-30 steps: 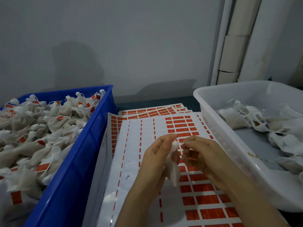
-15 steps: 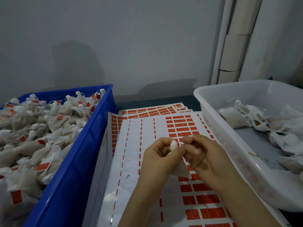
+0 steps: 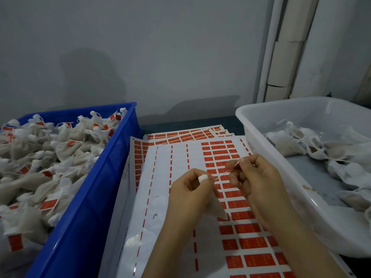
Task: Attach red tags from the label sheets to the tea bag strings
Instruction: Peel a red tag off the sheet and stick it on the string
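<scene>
My left hand (image 3: 190, 195) pinches the gathered top of a white tea bag (image 3: 217, 209), whose body hangs below my fingers over the label sheet (image 3: 166, 177). A thin string (image 3: 221, 175) runs from the bag's top up to my right hand (image 3: 255, 181), which pinches a red tag (image 3: 236, 163) on the string between thumb and fingers. Rows of red tags (image 3: 247, 243) fill the sheet's right half; its left columns are peeled bare.
A blue crate (image 3: 96, 197) on the left is heaped with tagged tea bags (image 3: 50, 157). A white tub (image 3: 281, 177) on the right holds several untagged tea bags (image 3: 321, 149). More label sheets (image 3: 186, 135) lie under the top one. A grey wall and white pipes (image 3: 285, 47) stand behind.
My hands have drawn apart: the right hand moved up and right with the tag, stretching the string taut, while the left keeps holding the bag.
</scene>
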Demonstrator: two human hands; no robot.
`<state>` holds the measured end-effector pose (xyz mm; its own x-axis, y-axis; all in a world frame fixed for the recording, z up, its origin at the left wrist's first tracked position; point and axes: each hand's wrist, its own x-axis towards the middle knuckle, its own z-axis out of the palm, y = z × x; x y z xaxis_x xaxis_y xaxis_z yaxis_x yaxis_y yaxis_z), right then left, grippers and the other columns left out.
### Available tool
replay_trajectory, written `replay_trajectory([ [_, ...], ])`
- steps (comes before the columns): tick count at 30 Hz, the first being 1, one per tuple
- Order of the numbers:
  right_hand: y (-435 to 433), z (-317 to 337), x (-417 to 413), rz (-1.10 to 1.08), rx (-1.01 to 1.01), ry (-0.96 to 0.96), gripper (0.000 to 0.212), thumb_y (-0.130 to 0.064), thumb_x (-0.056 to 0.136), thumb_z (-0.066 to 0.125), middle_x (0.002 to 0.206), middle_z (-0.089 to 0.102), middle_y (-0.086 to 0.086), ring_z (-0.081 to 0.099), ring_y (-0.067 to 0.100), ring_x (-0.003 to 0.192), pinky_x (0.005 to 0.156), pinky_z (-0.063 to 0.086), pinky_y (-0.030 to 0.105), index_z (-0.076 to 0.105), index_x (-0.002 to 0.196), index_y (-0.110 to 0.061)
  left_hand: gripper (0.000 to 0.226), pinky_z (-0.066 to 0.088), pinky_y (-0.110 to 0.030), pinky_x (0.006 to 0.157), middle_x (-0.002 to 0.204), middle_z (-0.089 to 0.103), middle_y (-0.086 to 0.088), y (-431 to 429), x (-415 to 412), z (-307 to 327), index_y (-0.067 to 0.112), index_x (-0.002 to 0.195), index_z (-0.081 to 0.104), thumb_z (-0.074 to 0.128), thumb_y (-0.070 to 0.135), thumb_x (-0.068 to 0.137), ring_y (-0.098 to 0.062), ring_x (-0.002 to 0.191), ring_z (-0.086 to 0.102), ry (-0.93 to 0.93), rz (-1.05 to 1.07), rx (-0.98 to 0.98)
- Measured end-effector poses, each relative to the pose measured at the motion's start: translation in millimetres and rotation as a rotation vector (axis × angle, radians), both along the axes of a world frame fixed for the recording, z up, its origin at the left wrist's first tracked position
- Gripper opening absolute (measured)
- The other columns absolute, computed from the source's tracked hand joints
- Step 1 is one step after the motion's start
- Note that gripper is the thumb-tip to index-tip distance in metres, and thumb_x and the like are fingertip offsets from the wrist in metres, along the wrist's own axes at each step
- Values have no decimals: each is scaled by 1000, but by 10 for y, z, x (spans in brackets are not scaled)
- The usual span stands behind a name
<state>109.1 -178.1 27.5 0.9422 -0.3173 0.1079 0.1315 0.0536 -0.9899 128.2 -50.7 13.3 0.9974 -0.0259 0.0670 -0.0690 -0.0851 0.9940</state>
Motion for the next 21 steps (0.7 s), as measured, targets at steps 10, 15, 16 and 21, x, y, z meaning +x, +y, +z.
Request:
replay_trajectory([
  [10,42,-55,18,-25,-136,9,18,-29,94,41,70,66,-7,58,12,51,56,51,15,54,86,-19,31,41,-10,52,63,58,17,5,-24,31,31,61,56,56,44,89,-1,62,56,166,-173,10],
  [15,48,-51,23,-20,-75,-9,17,-27,94,40,69,65,-5,54,7,50,64,55,24,52,86,-17,32,46,-11,64,58,59,16,73,-21,-21,26,58,58,59,29,89,4,63,59,92,-312,104],
  [16,47,-55,25,-21,-88,-11,18,-28,94,40,70,65,-5,54,8,51,65,55,24,52,86,-17,29,47,-12,66,61,60,16,79,-21,-23,25,61,60,58,28,89,2,67,60,105,-343,112],
  [21,20,-69,30,56,-159,-22,19,-27,94,42,70,66,-6,61,14,56,60,53,18,56,88,-16,19,52,-19,75,79,68,12,110,-26,-30,30,83,68,59,14,87,-7,82,66,135,-457,109],
])
